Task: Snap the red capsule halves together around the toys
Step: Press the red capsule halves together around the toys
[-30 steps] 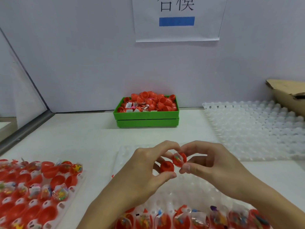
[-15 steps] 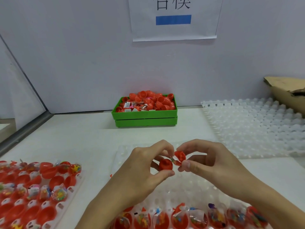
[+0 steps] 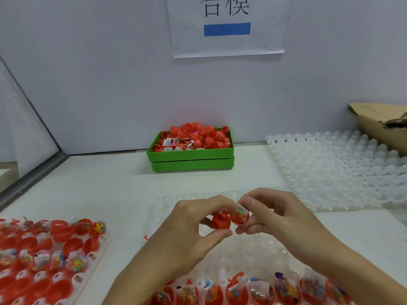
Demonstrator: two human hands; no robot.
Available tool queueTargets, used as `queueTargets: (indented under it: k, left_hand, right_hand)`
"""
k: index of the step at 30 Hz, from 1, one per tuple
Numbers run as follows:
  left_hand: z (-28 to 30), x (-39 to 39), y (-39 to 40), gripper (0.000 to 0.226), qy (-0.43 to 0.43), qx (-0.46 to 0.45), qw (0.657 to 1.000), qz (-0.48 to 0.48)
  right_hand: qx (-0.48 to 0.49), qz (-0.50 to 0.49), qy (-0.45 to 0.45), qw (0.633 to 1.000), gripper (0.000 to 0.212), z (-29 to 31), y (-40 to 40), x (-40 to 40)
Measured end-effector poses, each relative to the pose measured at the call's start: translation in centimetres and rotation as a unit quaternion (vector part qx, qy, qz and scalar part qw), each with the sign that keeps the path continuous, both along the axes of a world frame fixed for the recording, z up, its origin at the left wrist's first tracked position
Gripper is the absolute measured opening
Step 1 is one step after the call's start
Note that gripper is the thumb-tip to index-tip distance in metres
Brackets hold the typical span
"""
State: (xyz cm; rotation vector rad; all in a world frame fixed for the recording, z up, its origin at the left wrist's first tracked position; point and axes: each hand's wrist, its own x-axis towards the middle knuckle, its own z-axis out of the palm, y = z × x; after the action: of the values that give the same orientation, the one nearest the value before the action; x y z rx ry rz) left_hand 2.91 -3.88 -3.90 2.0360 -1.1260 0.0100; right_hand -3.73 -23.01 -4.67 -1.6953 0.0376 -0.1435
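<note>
I observe both hands raised together above a clear dimpled tray (image 3: 259,254) at the near centre of the table (image 3: 110,190). My left hand (image 3: 187,230) pinches an empty red capsule half (image 3: 221,220) between thumb below and forefinger above, its rounded back turned toward me. My right hand (image 3: 284,219) pinches the filled red capsule half (image 3: 240,217), thumb on its upper edge and curled fingers beneath; a wrapped toy (image 3: 240,211) sits in its open mouth, the clear wrapper protruding upward past the rim. The two halves touch side by side, not joined. Along the tray's near edge stands a row of filled halves (image 3: 253,291). To the left, a second tray (image 3: 97,256) carries more red halves, some filled. A green bin (image 3: 191,160) heaped with red halves stands by the back wall. Stacked clear trays (image 3: 343,172) lie on the right.
</note>
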Motion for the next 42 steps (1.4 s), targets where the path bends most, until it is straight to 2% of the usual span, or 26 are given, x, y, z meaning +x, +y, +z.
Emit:
queueTargets:
  k: [3,7,12,15,19,26,29,36,42]
  left_hand:
    - [-0.01,0.1,-0.03,0.045,-0.001,0.0,1.0,0.003]
    - [-0.17,0.1,-0.01,0.051,0.005,0.001,1.0,0.016]
    - [-0.18,0.05,-0.04,0.041,0.07,-0.055,0.994,0.056]
    - [0.06,0.0,-0.18,0.028,0.107,-0.1,0.987,0.062]
    - [0.22,-0.1,-0.16,0.026,0.15,-0.11,0.981,0.053]
    - [0.24,-0.26,-0.3,0.023,0.12,-0.116,0.985,0.036]
    - [0.15,-0.41,-0.49,0.017,0.1,-0.114,0.988,0.033]
    - [-0.08,-0.52,-0.66,0.022,0.092,-0.114,0.988,0.042]
    - [-0.05,-0.61,-0.64,0.02,0.139,-0.129,0.981,0.034]
  right_hand:
    - [0.002,0.016,0.001,1.0,0.026,0.18,-0.15,-0.12]
    - [-0.041,0.03,0.006,0.999,0.008,0.33,-0.18,-0.38]
    - [-0.053,-0.017,-0.005,0.998,0.012,0.49,-0.39,-0.22]
    - [-0.087,-0.042,-0.052,0.994,0.012,0.2,-0.22,-0.15]
    - [-0.188,-0.024,-0.138,0.972,0.019,0.04,-0.39,-0.29]
    - [-0.278,-0.032,-0.21,0.937,0.037,-0.19,-0.28,-0.56]
    - [-0.271,-0.026,-0.217,0.937,0.031,0.06,-0.11,-0.67]
    - [-0.219,-0.025,-0.225,0.949,0.013,0.16,0.05,-0.83]
    - [-0.17,-0.029,-0.196,0.965,0.017,0.07,-0.01,-0.76]
